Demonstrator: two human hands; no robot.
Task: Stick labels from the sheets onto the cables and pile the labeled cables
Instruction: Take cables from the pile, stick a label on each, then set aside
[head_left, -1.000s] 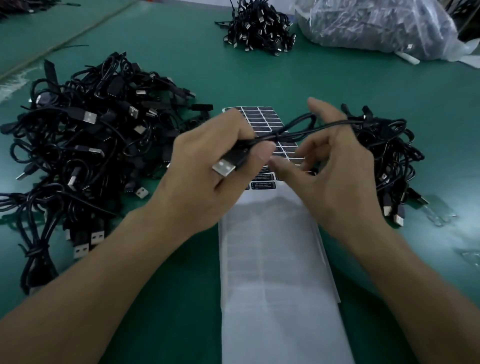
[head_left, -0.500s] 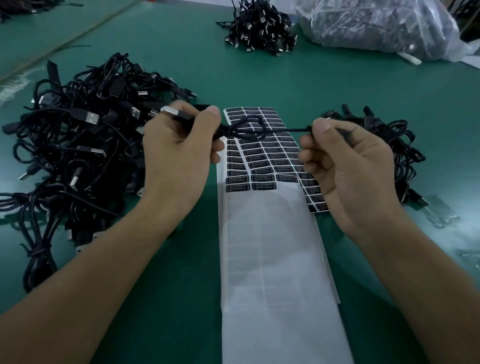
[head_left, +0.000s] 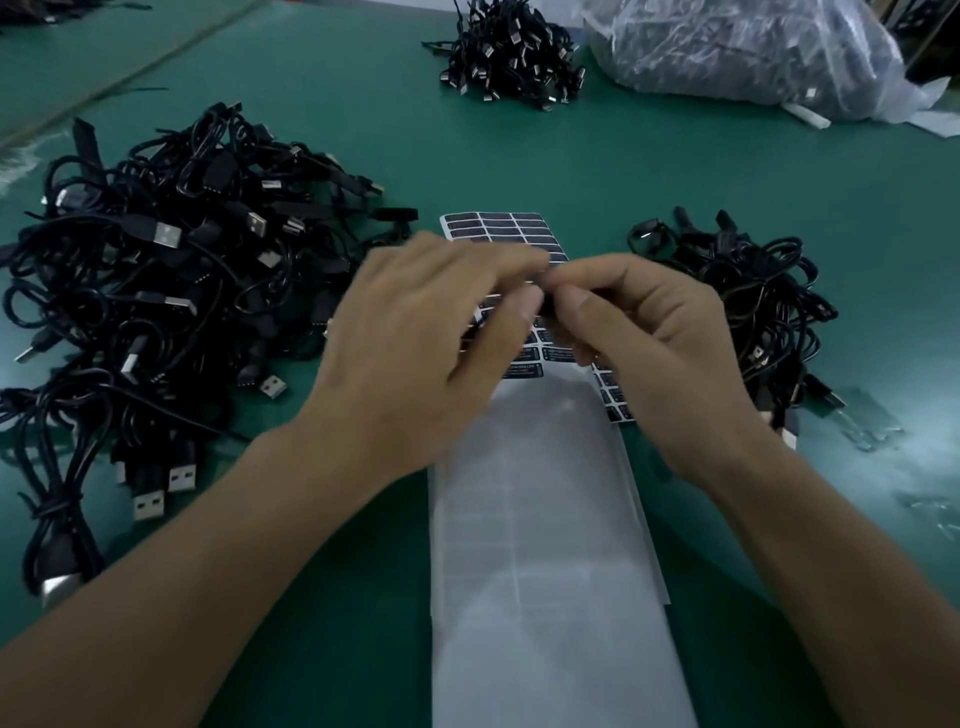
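Grip first: right hand (head_left: 654, 332) has thumb and curled forefinger pinched on a short dark stretch that I take for the cable (head_left: 546, 307); the rest of it is hidden behind the fingers. Left hand (head_left: 415, 343) is smeared by motion; its thumb tip meets the same dark bit from the other side, but whether it clamps or only touches I cannot tell.

Cable is held in the air between the two sets of fingertips, above the sheet (head_left: 498, 228); from how the hands face each other I judge its long axis runs left to right, across the sheet's rows. If a label is on it, I can't see it.

Labels lie straight under the grip; the nearest full ones show just below the thumbs; nearer me the sheet is bare backing (head_left: 545, 519).

Outward: big heap (head_left: 171, 291) close on the left hand's side; small pile (head_left: 753, 291) just beyond the right hand's knuckles. Which one takes labeled cables I can't read from here. Either drop would be a short sideways move by the hand on that side.

Far side of the table (head_left: 571, 156): a tied bundle (head_left: 511, 52) and a plastic bag (head_left: 743, 47), both well apart from the work.
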